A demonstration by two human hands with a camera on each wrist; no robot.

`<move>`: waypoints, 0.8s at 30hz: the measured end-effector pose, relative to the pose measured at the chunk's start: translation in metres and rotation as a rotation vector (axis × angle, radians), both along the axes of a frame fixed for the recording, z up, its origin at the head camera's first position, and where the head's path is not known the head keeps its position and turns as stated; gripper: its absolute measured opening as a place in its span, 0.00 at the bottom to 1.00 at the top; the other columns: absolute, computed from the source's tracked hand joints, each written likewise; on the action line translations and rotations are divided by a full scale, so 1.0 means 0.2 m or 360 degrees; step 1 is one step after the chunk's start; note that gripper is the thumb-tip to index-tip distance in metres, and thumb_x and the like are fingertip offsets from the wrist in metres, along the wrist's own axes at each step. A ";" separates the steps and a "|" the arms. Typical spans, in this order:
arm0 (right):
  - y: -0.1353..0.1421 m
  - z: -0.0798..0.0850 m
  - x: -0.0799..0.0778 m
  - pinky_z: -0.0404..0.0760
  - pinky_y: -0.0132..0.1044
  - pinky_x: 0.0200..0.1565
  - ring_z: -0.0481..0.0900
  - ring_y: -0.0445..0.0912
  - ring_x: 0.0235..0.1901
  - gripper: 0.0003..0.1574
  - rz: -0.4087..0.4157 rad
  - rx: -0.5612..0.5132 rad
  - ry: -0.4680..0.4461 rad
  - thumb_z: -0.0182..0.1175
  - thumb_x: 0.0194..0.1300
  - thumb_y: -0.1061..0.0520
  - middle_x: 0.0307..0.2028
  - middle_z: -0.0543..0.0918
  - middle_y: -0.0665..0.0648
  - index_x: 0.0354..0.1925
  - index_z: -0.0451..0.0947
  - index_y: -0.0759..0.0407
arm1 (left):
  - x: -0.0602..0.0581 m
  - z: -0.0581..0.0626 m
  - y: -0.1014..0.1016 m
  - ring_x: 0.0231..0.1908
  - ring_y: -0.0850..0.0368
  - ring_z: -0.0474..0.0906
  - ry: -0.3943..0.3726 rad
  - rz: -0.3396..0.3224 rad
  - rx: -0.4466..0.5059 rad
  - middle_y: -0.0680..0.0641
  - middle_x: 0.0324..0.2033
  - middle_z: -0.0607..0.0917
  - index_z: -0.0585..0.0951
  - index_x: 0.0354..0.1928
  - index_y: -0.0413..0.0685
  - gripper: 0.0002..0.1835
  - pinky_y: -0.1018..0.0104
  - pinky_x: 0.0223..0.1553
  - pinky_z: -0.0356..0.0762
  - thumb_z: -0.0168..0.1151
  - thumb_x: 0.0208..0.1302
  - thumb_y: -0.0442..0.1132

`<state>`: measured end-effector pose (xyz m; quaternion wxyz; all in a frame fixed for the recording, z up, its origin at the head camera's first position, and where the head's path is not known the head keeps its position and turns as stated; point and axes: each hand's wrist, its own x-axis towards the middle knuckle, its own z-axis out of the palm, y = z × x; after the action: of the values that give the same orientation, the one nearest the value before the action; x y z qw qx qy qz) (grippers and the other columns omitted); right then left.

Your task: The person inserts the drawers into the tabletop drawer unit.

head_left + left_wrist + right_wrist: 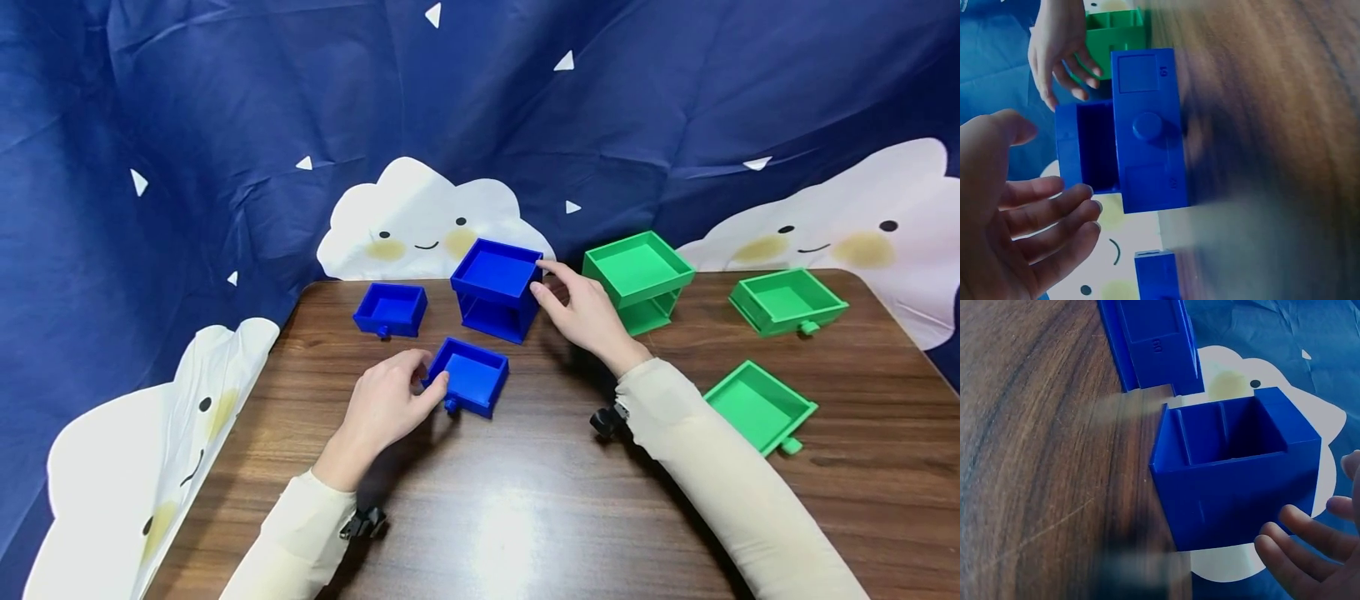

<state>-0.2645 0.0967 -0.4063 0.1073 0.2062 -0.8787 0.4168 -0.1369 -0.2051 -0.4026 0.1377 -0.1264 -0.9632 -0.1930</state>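
Observation:
A blue drawer (474, 377) with a round knob lies on the table in front of a blue cabinet frame (497, 272). My left hand (384, 403) hovers at the drawer's left side, fingers loosely bent and thumb apart. In the left wrist view, nothing is between the fingers of that hand (1035, 219). My right hand (588, 315) is at the right wall of the cabinet frame, fingers spread and relaxed. The right wrist view shows its fingertips (1272, 540) close to that wall; whether they touch is unclear. The frame's front (1229, 431) is an open compartment.
A second blue drawer (390, 308) sits to the left of the frame. To the right stand a green cabinet frame (641, 267) and two green drawers, one farther back (791, 298) and one nearer (761, 408). A dark blue cloth (480, 92) with clouds hangs behind the wooden table (525, 500).

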 end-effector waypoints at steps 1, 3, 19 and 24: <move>0.00 0.00 0.00 0.83 0.58 0.58 0.89 0.57 0.50 0.31 -0.0007 -0.0007 -0.0002 0.60 0.82 0.47 0.53 0.90 0.64 0.74 0.75 0.58 | 0.00 0.00 0.00 0.31 0.57 0.80 -0.0018 0.0000 0.0006 0.50 0.31 0.87 0.88 0.48 0.46 0.19 0.55 0.33 0.80 0.67 0.70 0.54; -0.01 -0.01 -0.01 0.83 0.57 0.58 0.89 0.57 0.50 0.31 -0.0020 -0.0024 -0.0008 0.60 0.82 0.46 0.53 0.90 0.64 0.74 0.76 0.58 | 0.01 -0.01 -0.01 0.30 0.58 0.79 -0.0047 0.0003 0.0013 0.51 0.30 0.86 0.88 0.48 0.46 0.19 0.55 0.33 0.80 0.68 0.70 0.54; -0.06 -0.06 -0.07 0.84 0.55 0.56 0.88 0.58 0.50 0.32 -0.0073 -0.0085 -0.0049 0.59 0.81 0.43 0.50 0.89 0.64 0.75 0.76 0.56 | 0.03 -0.07 -0.01 0.26 0.61 0.79 -0.0419 0.0079 0.0040 0.58 0.25 0.85 0.90 0.36 0.54 0.15 0.60 0.30 0.76 0.69 0.69 0.56; -0.08 -0.07 -0.08 0.84 0.55 0.54 0.87 0.57 0.48 0.32 -0.0079 -0.0099 -0.0044 0.61 0.81 0.43 0.46 0.88 0.63 0.74 0.76 0.56 | 0.03 -0.11 -0.02 0.26 0.62 0.79 -0.0458 0.0042 0.0062 0.58 0.24 0.85 0.90 0.35 0.53 0.14 0.60 0.30 0.77 0.70 0.70 0.54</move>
<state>-0.2810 0.0810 -0.4198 0.1120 0.1751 -0.8716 0.4441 -0.1315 -0.2090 -0.4244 0.0032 -0.0821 -0.9706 -0.2261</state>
